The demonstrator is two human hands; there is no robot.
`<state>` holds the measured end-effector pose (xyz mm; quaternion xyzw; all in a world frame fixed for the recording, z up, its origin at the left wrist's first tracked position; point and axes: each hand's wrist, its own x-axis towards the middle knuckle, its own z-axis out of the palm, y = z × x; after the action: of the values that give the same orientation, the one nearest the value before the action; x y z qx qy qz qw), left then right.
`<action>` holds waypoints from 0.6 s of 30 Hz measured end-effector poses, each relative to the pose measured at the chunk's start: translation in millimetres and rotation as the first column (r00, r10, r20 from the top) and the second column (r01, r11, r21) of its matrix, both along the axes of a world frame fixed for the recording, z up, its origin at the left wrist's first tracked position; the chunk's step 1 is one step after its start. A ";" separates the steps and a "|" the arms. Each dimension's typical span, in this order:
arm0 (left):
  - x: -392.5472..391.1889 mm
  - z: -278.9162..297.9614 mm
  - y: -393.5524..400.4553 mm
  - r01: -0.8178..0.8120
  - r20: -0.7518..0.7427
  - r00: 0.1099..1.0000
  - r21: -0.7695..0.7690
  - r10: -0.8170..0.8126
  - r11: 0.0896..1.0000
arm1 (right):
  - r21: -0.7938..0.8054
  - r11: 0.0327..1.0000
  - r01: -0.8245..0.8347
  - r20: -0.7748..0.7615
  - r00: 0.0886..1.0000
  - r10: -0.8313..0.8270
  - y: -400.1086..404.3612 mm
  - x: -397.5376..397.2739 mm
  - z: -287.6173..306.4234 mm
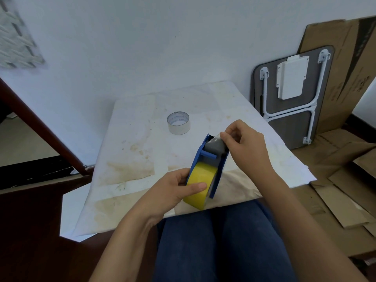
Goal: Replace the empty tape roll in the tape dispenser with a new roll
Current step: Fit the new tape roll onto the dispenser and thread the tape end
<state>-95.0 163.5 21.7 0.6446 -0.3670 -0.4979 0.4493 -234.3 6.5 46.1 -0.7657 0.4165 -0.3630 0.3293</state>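
Stained surface (132, 139) is seen w/ the empty roll (178, 123) set upright near its far middle, well apart from both hands. Left hand (179, 190) is closed round the yellow roll (200, 184) already seated in the blue dispenser (205, 159), held above the near edge, thumb pressed on the tape. Right hand (244, 143) is pinched shut on what looks like the tape's free end at the grey roller (215, 146), beside the toothed blade. Step judged: threading. Next, the end probably needs to be drawn over roller & up to blade, kept flat w/o twisting.
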 end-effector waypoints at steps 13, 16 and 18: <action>1.4 1.1 0.1 0.064 -0.039 0.997 0.038 -0.062 0.997 | 0.055 0.998 0.043 0.061 0.997 -0.047 -0.8 -0.9 -0.8; 1.9 -3.8 -1.1 0.080 -0.042 0.996 0.050 -0.078 0.996 | 0.094 0.994 0.055 0.084 0.994 -0.063 -2.5 -1.2 2.1; 0.3 -4.3 -3.2 0.075 -0.050 0.996 0.061 -0.072 0.995 | 0.105 0.993 0.054 0.089 0.994 -0.064 -3.5 -0.8 4.3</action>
<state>-94.6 160.3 17.5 0.6322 -0.3640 -0.5407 0.4188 -235.1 3.0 50.3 -0.7175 0.4413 -0.3858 0.3763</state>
